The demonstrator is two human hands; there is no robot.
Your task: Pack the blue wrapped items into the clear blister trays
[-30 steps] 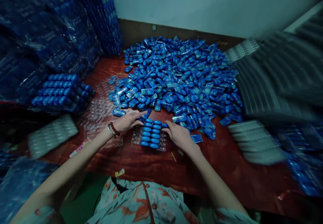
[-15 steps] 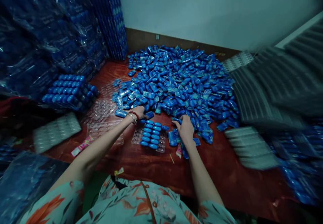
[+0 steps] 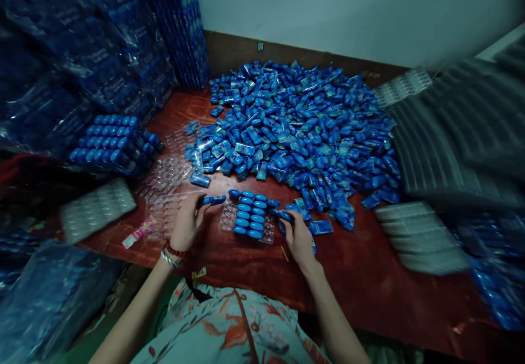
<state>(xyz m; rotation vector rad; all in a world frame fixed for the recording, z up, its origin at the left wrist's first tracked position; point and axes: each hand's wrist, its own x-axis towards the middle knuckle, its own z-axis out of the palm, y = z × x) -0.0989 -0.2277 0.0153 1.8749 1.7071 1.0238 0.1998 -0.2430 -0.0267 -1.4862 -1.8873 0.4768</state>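
My left hand [image 3: 186, 226], wearing a red bead bracelet and a silvery bangle, pinches a small blue packet [image 3: 214, 200] left of a clear plastic tray [image 3: 227, 217]. Glossy blue oval pieces [image 3: 250, 214] stand in two columns along the middle of that tray. To its right, the fingers of my right hand [image 3: 299, 242] are closed on another blue packet [image 3: 285, 215]. Other blue packets [image 3: 320, 227] lie beside this hand. Beyond both hands spreads a large heap of blue packets [image 3: 287, 128].
Clear moulded trays [image 3: 166, 180] lie on the red-brown table [image 3: 246, 265] to the left. A block of blue pieces [image 3: 109, 139] sits behind them, near tall wrapped blue stacks [image 3: 115, 41]. At right are grey ridged sheets [image 3: 443, 150] and a pale tray stack [image 3: 420, 238].
My left hand has drawn back from the heap toward me and leftward, bringing a blue packet. My right hand has come nearer, also with a packet. The view has shifted slightly.
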